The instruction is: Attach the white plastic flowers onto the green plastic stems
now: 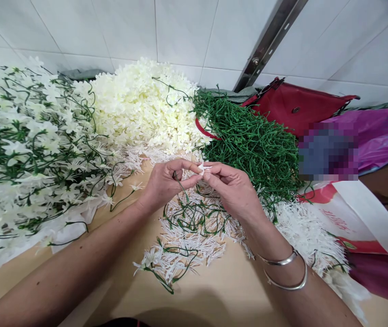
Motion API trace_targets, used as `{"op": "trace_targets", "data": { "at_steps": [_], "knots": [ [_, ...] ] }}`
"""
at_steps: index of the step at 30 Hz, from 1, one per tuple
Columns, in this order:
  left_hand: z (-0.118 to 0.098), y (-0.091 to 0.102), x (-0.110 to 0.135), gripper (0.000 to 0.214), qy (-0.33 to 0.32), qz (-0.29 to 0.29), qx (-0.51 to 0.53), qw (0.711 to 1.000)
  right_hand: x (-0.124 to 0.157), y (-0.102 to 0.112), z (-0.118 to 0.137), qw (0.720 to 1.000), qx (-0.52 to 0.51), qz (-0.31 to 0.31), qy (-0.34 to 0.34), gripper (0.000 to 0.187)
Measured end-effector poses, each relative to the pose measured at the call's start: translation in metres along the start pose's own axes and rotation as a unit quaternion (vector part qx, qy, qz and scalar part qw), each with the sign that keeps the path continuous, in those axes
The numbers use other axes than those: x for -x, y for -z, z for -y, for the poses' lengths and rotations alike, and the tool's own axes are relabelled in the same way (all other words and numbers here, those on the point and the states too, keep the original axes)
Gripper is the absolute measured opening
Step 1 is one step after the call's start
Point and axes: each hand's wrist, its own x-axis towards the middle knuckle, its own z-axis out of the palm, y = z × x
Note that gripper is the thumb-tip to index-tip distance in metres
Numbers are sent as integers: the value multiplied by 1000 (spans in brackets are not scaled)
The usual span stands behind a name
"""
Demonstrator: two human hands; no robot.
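Observation:
My left hand [168,179] and my right hand [231,186] meet fingertip to fingertip over the table. Between their pinched thumbs and forefingers sits a small white artificial flower piece [201,169], mostly covered by the fingers. A thin green stem [182,187] hangs below my left fingers; where its upper end sits is hidden. Under the hands lies a loose heap of white stamens [194,247] with several green stems among it. At its near end rests a white artificial flower [151,258] on a curled stem.
Finished-looking white flowers [20,150] pile up at left, cream petals [142,104] at the back, green stems [251,141] right of centre. More white stamens [310,231] lie by my right forearm. Behind are a red bag [303,106] and tiled wall [187,32]; a red-and-white bag [354,218] stands right.

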Motion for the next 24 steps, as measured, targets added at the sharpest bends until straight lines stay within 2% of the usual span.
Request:
{"op": "trace_targets", "data": {
  "at_steps": [5,9,14,17,20,24],
  "knots": [
    [1,-1,-1,13,-6,-11,18,1000,0,1,-2,1000,-3,10,5,7],
    [-2,-1,-1,12,-4,-20,19,1000,0,1,5,996,79,0,50,9],
    [-7,-2,2,10,11,-36,-25,999,5,-6,12,959,228,-29,168,11],
    [-11,-2,3,8,8,-41,-57,997,8,-10,12,935,282,-44,208,12],
    [-13,-3,3,6,-4,-42,-76,996,10,-13,11,923,312,-49,219,12],
    [-15,-4,4,4,-10,-43,-66,997,9,-14,13,926,312,-54,205,13]
  ]
}}
